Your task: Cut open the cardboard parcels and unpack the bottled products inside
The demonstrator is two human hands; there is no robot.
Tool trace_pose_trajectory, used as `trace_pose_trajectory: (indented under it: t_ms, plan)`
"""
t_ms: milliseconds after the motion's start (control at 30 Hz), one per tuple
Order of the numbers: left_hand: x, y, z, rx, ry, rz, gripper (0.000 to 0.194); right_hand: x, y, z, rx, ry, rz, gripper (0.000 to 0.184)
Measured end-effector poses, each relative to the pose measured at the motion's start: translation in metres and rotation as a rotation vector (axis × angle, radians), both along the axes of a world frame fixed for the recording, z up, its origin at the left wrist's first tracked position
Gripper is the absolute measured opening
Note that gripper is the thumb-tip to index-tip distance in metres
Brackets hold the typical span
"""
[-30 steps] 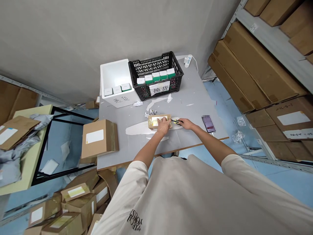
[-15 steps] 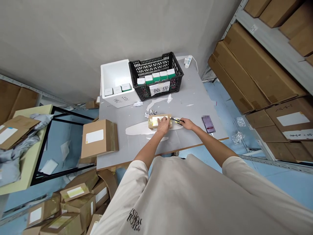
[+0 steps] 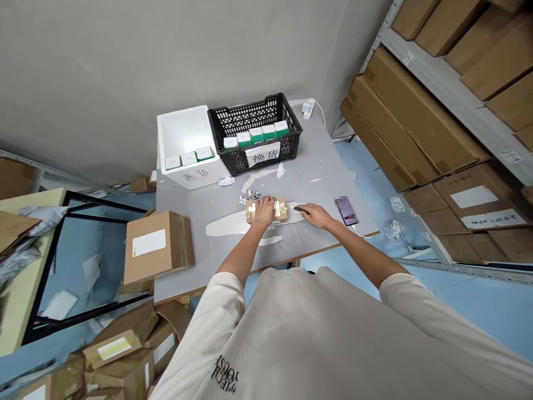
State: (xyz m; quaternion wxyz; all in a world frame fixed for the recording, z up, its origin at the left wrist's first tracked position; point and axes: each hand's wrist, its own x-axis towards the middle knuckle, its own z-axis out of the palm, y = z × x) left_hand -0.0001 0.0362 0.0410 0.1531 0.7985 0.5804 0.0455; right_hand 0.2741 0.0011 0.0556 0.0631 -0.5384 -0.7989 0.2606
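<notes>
1. Left hand (image 3: 265, 210) is resting on the small taped carton (image 3: 282, 210); cannot tell whether its fingers are gripping.
2. Right hand (image 3: 317, 215) is grasping the yellow-and-black cutter (image 3: 299, 209), tip pointing left, just right of the carton.
3. Carton is lying mid-table (image 3: 303, 180), left of the phone (image 3: 347, 212).
4. Black crate (image 3: 295, 144) is standing at far side, right of white bin (image 3: 213, 170).

1. Under the left hand (image 3: 265, 211): box (image 3: 278, 218), matt cardboard, with glossy tape (image 3: 283, 209).
2. In the right hand (image 3: 316, 215): cutter (image 3: 298, 209), plastic-looking handle.
3. Beyond the left hand: crate (image 3: 233, 163), latticed plastic; bin (image 3: 195, 176), smooth matt foam.
4. Left of the left hand: carton (image 3: 144, 264), matt cardboard; label (image 3: 149, 243), smooth paper.
5. Beneath both hands: tabletop (image 3: 231, 198), smooth, faintly glossy.
</notes>
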Motion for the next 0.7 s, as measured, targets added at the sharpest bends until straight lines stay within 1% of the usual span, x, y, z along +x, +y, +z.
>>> trace_pose_trajectory:
  t_ms: [67, 133, 333, 400, 533, 633, 700]
  plan:
    - [0.0, 0.0, -0.003, 0.005, 0.013, 0.009, 0.049, -0.004, -0.001, 0.004, 0.042, -0.098, 0.063, 0.046]
    - [0.002, 0.001, -0.005, 0.005, 0.032, 0.021, 0.049, -0.006, -0.001, 0.005, 0.06, -0.154, 0.09, 0.047]
    - [0.004, 0.006, -0.006, 0.002, 0.059, 0.02, 0.042, -0.006, 0.005, -0.002, 0.037, -0.181, 0.096, 0.05]
    - [0.002, 0.004, -0.007, 0.013, 0.049, -0.004, 0.046, -0.006, 0.006, -0.003, 0.021, -0.175, 0.092, 0.05]
    - [-0.002, -0.006, -0.009, 0.036, 0.007, -0.053, 0.059, -0.006, 0.005, -0.002, -0.003, -0.161, 0.078, 0.051]
    - [-0.004, -0.01, -0.012, 0.032, 0.0, -0.048, 0.062, -0.009, 0.001, -0.003, 0.004, -0.151, 0.062, 0.05]
    - [-0.005, -0.011, -0.016, 0.041, 0.006, -0.048, 0.062, -0.012, -0.001, -0.006, 0.022, -0.139, 0.037, 0.05]
